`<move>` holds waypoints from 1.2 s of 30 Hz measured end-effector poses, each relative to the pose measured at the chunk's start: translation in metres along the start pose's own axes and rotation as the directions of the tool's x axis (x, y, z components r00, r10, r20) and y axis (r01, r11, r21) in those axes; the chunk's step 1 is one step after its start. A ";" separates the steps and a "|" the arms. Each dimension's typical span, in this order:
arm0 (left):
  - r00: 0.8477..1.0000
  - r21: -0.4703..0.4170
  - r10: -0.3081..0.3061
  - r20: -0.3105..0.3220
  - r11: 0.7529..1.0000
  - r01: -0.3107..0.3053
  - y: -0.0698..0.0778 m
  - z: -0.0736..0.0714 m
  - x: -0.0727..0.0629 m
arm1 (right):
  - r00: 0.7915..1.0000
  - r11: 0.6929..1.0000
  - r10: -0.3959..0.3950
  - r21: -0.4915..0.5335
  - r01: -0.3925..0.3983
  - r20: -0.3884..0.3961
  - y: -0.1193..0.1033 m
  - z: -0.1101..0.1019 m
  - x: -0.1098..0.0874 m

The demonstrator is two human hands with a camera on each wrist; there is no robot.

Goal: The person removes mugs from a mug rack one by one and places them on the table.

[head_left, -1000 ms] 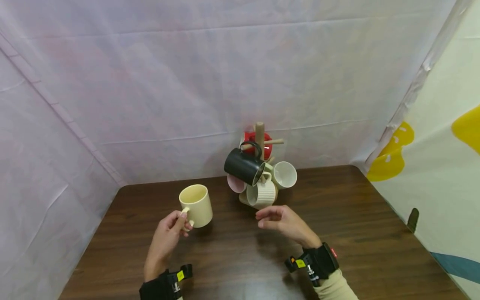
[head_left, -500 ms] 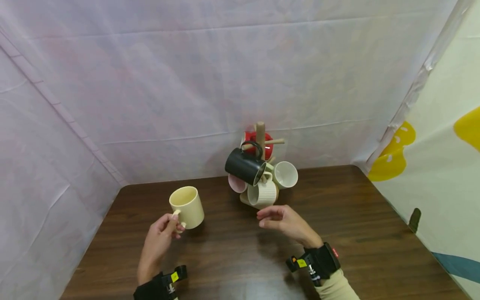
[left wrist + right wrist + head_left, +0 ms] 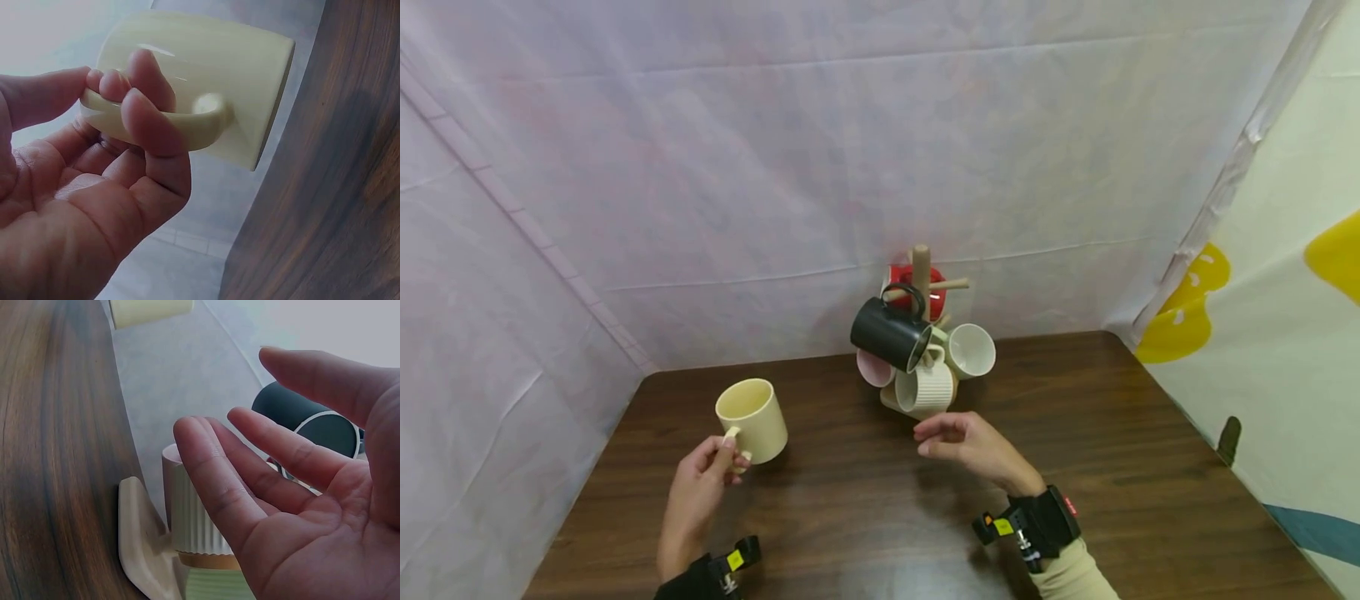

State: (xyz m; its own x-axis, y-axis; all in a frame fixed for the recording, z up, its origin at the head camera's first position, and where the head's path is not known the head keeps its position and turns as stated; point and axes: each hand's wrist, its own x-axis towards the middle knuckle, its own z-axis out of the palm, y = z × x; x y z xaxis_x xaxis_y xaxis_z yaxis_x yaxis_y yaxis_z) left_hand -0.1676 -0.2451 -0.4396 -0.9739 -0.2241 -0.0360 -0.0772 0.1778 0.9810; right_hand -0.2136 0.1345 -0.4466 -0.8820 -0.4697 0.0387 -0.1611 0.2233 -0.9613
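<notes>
My left hand [image 3: 696, 492] grips a pale yellow mug [image 3: 758, 425] by its handle, upright above the left part of the table. In the left wrist view the fingers [image 3: 156, 128] curl through the mug's handle [image 3: 194, 128], with the thumb against it. My right hand [image 3: 973, 450] hovers just in front of a wooden mug tree [image 3: 921, 258], holding nothing, its fingers loosely bent. Nearest to it hangs a white ribbed mug [image 3: 928, 387]. A black mug [image 3: 883, 332] hangs above that one. In the right wrist view my right hand [image 3: 294, 494] partly covers the ribbed mug.
Also on the tree are a red mug [image 3: 936, 300], a pink mug [image 3: 874, 367] and a mug with a white inside [image 3: 972, 350]. The brown wooden table [image 3: 850, 517] meets a pale cloth wall [image 3: 775, 183] behind. An upper peg [image 3: 955, 284] sticks out rightward.
My left hand has moved left and slightly nearer with the yellow mug, away from the mug tree. The right hand and the hanging mugs have stayed in place.
</notes>
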 end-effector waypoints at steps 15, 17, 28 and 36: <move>0.996 0.020 -0.037 -0.082 0.999 0.039 -0.006 -0.021 -0.004 | 1.000 1.000 -0.005 -0.005 0.005 0.022 0.002 -0.001 0.000; 0.994 0.018 -0.044 -0.099 0.999 0.046 -0.008 -0.023 -0.004 | 1.000 1.000 -0.004 -0.004 0.004 0.026 0.002 -0.001 0.000; 0.983 -0.005 -0.051 -0.177 0.999 0.051 -0.014 -0.036 -0.009 | 0.999 1.000 -0.005 -0.013 0.006 0.040 0.000 0.000 0.000; 0.969 -0.019 -0.050 -0.241 0.999 0.047 -0.021 -0.043 -0.013 | 0.999 1.000 -0.014 -0.010 0.014 0.044 0.001 0.001 -0.002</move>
State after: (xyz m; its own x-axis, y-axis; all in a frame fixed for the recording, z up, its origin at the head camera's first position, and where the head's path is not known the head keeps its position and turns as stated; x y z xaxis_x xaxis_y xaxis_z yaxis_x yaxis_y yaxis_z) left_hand -0.1440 -0.2874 -0.4517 -0.8888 -0.4567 -0.0385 -0.1191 0.1492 0.9816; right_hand -0.2113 0.1348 -0.4478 -0.8593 -0.5100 0.0396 -0.1780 0.2255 -0.9578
